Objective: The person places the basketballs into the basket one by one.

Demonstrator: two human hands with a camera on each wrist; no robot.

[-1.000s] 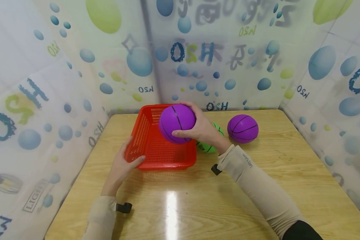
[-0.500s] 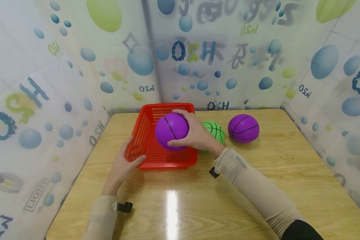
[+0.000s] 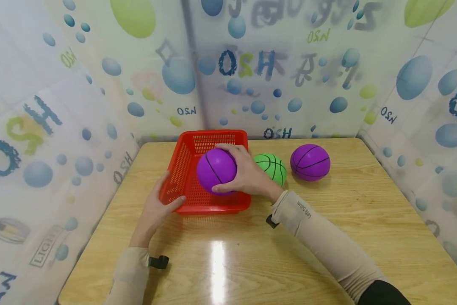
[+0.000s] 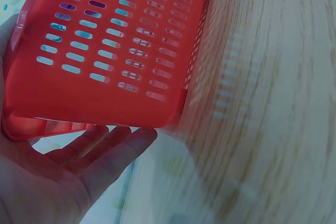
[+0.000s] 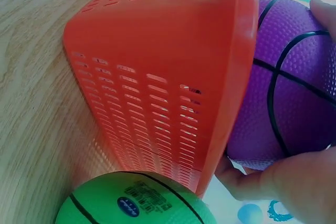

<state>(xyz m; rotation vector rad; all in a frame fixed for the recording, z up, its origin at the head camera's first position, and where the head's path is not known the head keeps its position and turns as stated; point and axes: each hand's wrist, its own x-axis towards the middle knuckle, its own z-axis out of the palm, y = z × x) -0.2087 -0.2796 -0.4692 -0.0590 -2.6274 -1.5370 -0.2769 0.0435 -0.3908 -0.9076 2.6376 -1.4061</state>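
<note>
A red plastic basket [image 3: 209,210] with slotted walls stands on the table. My left hand [image 3: 156,214] holds its left front corner, thumb over the rim and fingers along the outside. In the left wrist view those fingers [image 4: 113,156] lie against the corner under the rim. A purple mini basketball [image 3: 212,171] is gripped from its right side by my right hand [image 3: 247,174], over the basket's opening. The right wrist view shows this ball [image 5: 294,87] at the basket's rim, partly hidden by it. Whether it touches the basket floor I cannot tell.
A green ball [image 3: 272,166] with black lines sits just right of the basket, partly behind my right hand. Farther right lies a second purple ball [image 3: 310,162]. The wooden table [image 3: 289,262] ends at printed curtains at the back and both sides.
My right hand has brought the purple ball lower and slightly left into the basket's opening. More of the green ball shows now. The left hand stays on the basket.
</note>
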